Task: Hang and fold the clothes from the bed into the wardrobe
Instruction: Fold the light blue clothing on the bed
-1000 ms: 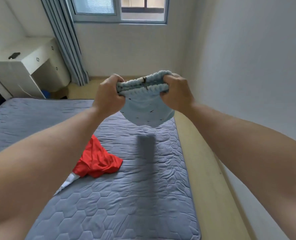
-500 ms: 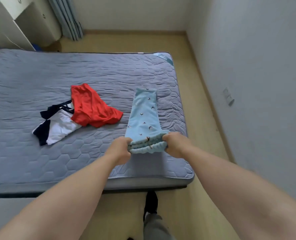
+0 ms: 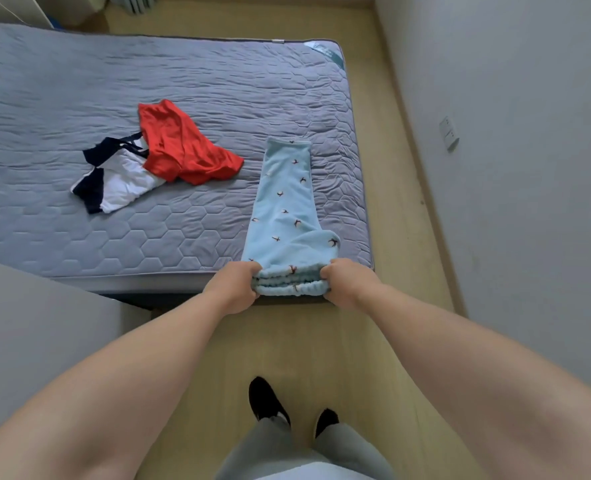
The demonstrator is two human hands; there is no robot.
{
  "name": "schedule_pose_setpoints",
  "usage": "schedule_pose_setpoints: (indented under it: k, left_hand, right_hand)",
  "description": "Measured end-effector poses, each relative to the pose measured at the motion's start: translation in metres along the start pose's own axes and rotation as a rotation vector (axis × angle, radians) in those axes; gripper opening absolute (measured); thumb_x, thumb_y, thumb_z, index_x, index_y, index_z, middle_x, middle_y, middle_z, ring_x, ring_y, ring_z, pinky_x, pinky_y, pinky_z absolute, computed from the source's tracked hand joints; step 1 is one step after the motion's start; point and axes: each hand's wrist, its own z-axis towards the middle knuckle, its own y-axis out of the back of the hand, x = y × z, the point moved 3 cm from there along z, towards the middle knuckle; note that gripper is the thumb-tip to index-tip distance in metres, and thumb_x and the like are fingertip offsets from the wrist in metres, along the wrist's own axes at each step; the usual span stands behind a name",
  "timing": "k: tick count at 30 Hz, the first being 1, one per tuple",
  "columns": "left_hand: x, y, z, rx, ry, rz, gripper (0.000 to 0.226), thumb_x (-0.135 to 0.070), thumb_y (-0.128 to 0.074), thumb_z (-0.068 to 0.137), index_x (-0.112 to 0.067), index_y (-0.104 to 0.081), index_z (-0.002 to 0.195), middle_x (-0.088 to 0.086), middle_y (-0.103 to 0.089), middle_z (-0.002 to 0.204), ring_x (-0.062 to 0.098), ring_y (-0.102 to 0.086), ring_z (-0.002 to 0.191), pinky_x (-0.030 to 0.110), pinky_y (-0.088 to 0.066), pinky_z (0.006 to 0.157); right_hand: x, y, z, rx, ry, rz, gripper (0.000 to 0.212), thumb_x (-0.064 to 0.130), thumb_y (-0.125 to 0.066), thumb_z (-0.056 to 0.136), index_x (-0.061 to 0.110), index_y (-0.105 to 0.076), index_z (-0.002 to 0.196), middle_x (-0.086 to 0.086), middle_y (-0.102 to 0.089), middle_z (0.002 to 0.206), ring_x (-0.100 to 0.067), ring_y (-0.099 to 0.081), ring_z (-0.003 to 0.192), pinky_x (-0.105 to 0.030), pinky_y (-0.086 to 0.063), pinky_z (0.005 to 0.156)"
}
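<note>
Light blue patterned trousers [image 3: 287, 206] lie stretched lengthwise along the right side of the grey quilted bed [image 3: 79, 98], legs pointing away from me. My left hand [image 3: 233, 285] grips the left end of their gathered waistband at the bed's near edge. My right hand [image 3: 347, 282] grips the right end of the same waistband. A red garment [image 3: 183, 150] lies crumpled in the middle of the bed, overlapping a white and navy garment [image 3: 117, 178] to its left.
A wooden floor strip [image 3: 401, 168] runs between the bed and the grey wall [image 3: 529, 168] on the right, which carries a wall socket [image 3: 450, 133]. A grey surface [image 3: 38, 341] stands at my lower left. My feet in black shoes [image 3: 268, 398] stand on the floor below.
The trousers went from held up in the air to laid flat on the bed. Both hands have drawn the waistband back toward the near edge, and my view has tilted down.
</note>
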Motion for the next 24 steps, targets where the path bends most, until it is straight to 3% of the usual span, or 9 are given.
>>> schedule_pose_setpoints:
  k: [4,7,13,16,18,21,24]
  left_hand:
    - [-0.014,-0.019,-0.038,0.031,0.028,-0.022,0.017,-0.009,-0.06,0.079,-0.023,-0.059,0.088,-0.003,-0.063,0.088,0.021,-0.06,0.084,0.036,-0.053,0.072]
    - [-0.026,-0.033,-0.065,0.063,0.091,-0.092,0.024,-0.005,-0.052,0.075,-0.026,-0.06,0.085,-0.004,-0.063,0.087,0.016,-0.06,0.082,0.032,-0.048,0.065]
    - [-0.056,-0.047,-0.098,0.238,0.146,-0.11,0.018,-0.015,-0.066,0.074,-0.022,-0.068,0.091,-0.001,-0.07,0.091,0.018,-0.067,0.086,0.038,-0.057,0.075]
    - [-0.07,-0.043,-0.1,0.296,0.146,-0.113,0.016,-0.014,-0.071,0.07,-0.019,-0.066,0.084,-0.004,-0.066,0.08,0.014,-0.062,0.073,0.029,-0.05,0.063]
    - [-0.076,-0.038,-0.093,0.297,0.146,-0.129,0.018,-0.014,-0.073,0.07,-0.018,-0.067,0.086,-0.002,-0.067,0.083,0.015,-0.063,0.075,0.03,-0.052,0.066]
    - [-0.081,-0.026,-0.073,0.274,0.146,-0.148,0.029,-0.014,-0.075,0.072,-0.02,-0.067,0.099,0.002,-0.07,0.099,0.021,-0.068,0.092,0.039,-0.058,0.081]
    - [-0.078,-0.01,-0.039,0.233,0.141,-0.184,0.032,-0.015,-0.074,0.071,-0.024,-0.063,0.1,0.002,-0.067,0.1,0.02,-0.066,0.09,0.038,-0.058,0.076]
  right_hand:
    - [0.0,-0.019,-0.034,0.031,0.011,0.024,0.019,0.023,-0.059,0.087,0.022,-0.067,0.104,-0.003,-0.058,0.102,-0.03,-0.062,0.096,-0.037,-0.053,0.074]
    - [-0.003,-0.035,-0.059,0.076,0.025,0.05,0.009,0.023,-0.061,0.084,0.025,-0.065,0.092,0.0,-0.057,0.089,-0.029,-0.063,0.088,-0.036,-0.057,0.073]
    - [-0.018,-0.052,-0.103,0.154,0.101,0.113,0.009,0.029,-0.065,0.085,0.027,-0.06,0.078,0.008,-0.054,0.07,-0.017,-0.053,0.064,-0.025,-0.041,0.056]
    - [-0.026,-0.047,-0.111,0.189,0.14,0.121,0.021,0.028,-0.07,0.082,0.029,-0.055,0.068,0.007,-0.054,0.069,-0.014,-0.05,0.062,-0.023,-0.035,0.05]
    - [-0.034,-0.039,-0.109,0.159,0.144,0.146,0.027,0.031,-0.074,0.079,0.032,-0.052,0.062,0.012,-0.053,0.066,-0.006,-0.048,0.057,-0.021,-0.032,0.046]
    - [-0.045,-0.024,-0.097,0.129,0.132,0.167,0.026,0.033,-0.076,0.076,0.032,-0.054,0.062,0.013,-0.055,0.064,-0.001,-0.05,0.056,-0.016,-0.03,0.044]
    - [-0.055,-0.005,-0.068,0.136,0.108,0.186,0.017,0.035,-0.078,0.072,0.03,-0.062,0.072,0.009,-0.06,0.07,-0.011,-0.057,0.063,-0.021,-0.036,0.046]
